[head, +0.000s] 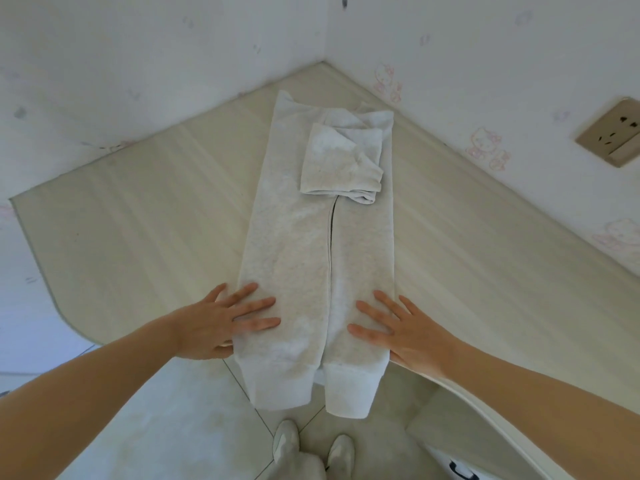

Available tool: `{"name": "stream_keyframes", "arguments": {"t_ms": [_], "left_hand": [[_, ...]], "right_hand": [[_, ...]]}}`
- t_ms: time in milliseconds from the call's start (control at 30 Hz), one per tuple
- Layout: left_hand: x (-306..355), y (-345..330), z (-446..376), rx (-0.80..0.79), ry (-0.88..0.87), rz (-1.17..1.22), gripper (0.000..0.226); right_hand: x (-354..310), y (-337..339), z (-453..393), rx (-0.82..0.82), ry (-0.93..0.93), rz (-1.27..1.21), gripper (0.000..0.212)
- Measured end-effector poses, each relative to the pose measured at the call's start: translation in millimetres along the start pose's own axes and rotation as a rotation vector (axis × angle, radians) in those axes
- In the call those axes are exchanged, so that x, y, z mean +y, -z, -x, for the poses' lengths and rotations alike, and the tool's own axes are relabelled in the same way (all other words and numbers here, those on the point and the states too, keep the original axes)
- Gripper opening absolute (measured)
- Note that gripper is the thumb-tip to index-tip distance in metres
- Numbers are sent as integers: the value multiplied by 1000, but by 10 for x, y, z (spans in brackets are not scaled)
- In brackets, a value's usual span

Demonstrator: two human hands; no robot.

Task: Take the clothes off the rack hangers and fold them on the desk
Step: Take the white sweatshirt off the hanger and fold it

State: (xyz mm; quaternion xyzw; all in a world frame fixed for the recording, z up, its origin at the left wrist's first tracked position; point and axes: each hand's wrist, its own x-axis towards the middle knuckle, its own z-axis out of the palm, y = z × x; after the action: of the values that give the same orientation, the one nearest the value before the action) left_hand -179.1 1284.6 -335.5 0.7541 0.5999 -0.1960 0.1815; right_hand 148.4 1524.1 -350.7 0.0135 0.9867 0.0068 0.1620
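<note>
A light grey zip-up garment [311, 258] lies lengthwise on the pale wooden desk [156, 223], sides folded in so the zip runs down its middle. Its ribbed hem hangs over the desk's near edge. A folded sleeve [337, 164] lies across the garment's far half. My left hand [225, 323] lies flat on the garment's left side near the desk edge, fingers straight and spread. My right hand [401, 329] lies flat on the right side in the same way. Neither hand grips the cloth.
The desk fills a room corner, with white walls behind and to the right. A wall socket [613, 131] sits on the right wall. Below the desk edge are floor tiles and my two feet [311, 448].
</note>
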Motion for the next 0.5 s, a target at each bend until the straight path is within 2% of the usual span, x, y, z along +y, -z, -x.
{"name": "stream_keyframes", "arguments": {"t_ms": [133, 200, 233, 300, 333, 367, 433, 500], "left_hand": [[-60, -50, -21, 44, -17, -98, 67], [-52, 9, -37, 70, -40, -49, 62], [-45, 77, -46, 35, -32, 35, 61], [-64, 307, -69, -49, 46, 354, 71], [-115, 404, -90, -40, 134, 560, 78], [-176, 529, -120, 9, 232, 716, 75], [-393, 758, -231, 150, 410, 963, 57], [-593, 936, -394, 338, 544, 1277, 58]], "right_hand": [[0, 46, -16, -72, -32, -134, 65], [45, 166, -27, -119, -11, -206, 58], [75, 252, -39, -140, -9, -276, 59], [160, 408, -90, -165, -87, -460, 45], [220, 481, -129, -181, -168, -584, 40], [297, 554, -180, -157, -276, -740, 39], [461, 680, -326, 66, -502, -1077, 30], [625, 823, -471, 295, -725, -1320, 32]]}}
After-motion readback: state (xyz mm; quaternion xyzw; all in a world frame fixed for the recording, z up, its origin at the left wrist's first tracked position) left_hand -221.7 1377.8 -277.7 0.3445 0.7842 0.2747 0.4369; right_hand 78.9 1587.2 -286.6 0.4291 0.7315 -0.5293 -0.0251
